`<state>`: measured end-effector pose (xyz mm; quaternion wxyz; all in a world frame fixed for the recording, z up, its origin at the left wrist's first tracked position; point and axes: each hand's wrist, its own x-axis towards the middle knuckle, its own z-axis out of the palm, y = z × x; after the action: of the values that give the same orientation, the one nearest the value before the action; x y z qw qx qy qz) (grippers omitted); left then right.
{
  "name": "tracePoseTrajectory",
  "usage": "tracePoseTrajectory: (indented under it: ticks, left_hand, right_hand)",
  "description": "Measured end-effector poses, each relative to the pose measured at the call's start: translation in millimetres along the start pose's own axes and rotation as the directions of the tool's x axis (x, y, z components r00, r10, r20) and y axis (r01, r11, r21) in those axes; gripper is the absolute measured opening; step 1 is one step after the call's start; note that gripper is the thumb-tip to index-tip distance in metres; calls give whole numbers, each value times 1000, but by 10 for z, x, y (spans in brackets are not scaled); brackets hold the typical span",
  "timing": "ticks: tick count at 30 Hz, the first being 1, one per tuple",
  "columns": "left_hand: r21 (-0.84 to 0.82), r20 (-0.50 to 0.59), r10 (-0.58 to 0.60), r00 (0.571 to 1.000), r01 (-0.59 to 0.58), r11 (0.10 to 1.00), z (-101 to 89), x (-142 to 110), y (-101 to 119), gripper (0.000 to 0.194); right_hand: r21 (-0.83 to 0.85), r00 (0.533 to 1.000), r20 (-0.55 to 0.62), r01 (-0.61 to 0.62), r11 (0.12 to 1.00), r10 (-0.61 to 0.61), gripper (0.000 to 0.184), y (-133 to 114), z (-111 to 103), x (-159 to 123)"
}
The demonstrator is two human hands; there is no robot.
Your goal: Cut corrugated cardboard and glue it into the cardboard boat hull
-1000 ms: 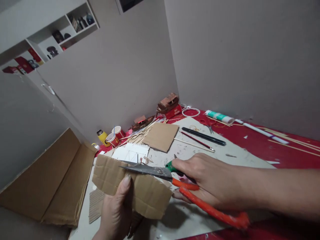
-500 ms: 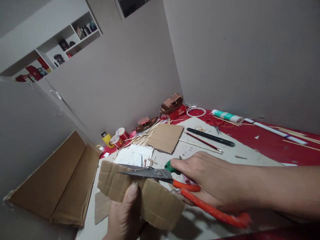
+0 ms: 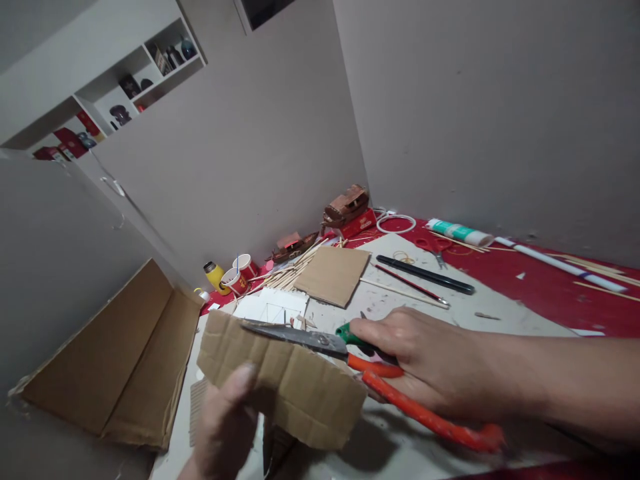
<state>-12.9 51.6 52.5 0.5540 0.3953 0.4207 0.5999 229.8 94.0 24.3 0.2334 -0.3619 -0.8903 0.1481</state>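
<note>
Plainly, my right hand (image 3: 415, 360) is closed around the handles of the scissors (image 3: 305, 338), my thumb against the green one and the orange one below it. My left hand (image 3: 225, 420) pinches the creased piece of cardboard (image 3: 300, 387), thumb on the near face; I cannot tell how the fingers sit behind it. The cardboard is held up over the table (image 3: 400, 307), tilted down to the right, with the blades lying along its upper edge. Beyond are the paper with drawn lines (image 3: 267, 308), a flat square of cardboard (image 3: 334, 275) and a long black tool (image 3: 425, 274).
</note>
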Motion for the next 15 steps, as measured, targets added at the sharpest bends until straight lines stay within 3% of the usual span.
tracePoseTrajectory:
  ticks: [2,5,10,15]
  left_hand:
    - [48,-26,115,993,-113,992,-58,76,162,38]
    - [172,31,89,996,-93,981,-120,171,272,31]
    - [197,28,55,998,-60,979,-137,184,165,26]
    - [171,133,-17,991,-6,985,-150,177,20,28]
  right_hand:
    - [-26,1000,-2,-4,1000,4,24,2,-20,9]
    - [-67,999,31,-11,998,13,21,-9,-26,22]
    - [-160,998,56,-7,987,16,17,-39,-15,42]
    - [-182,991,115,-44,982,66,22,-6,14,30]
